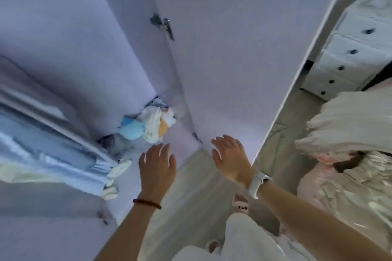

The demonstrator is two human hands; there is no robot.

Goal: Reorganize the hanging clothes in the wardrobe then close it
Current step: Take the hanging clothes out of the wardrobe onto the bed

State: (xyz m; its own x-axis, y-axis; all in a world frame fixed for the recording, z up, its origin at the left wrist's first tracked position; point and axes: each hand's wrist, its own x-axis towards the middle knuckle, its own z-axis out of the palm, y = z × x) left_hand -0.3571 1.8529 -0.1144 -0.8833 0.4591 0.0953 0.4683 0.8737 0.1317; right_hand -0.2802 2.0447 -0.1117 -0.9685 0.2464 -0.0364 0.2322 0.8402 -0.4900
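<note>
Both hands out in front, fingers spread, holding nothing: left hand (157, 163) over the wardrobe floor, right hand (230, 158) near the open door (222, 59), contact unclear. Hanging clothes (48, 150) sit far left inside, pale blue and white, soft and light I'd say. I'd take them at the hangers; the door looks stiff, push its free edge

We see the wardrobe floor (182, 131) carrying a heap of small clothes (148, 126); a drawer chest (347, 53) stands on the room floor (191, 186).
</note>
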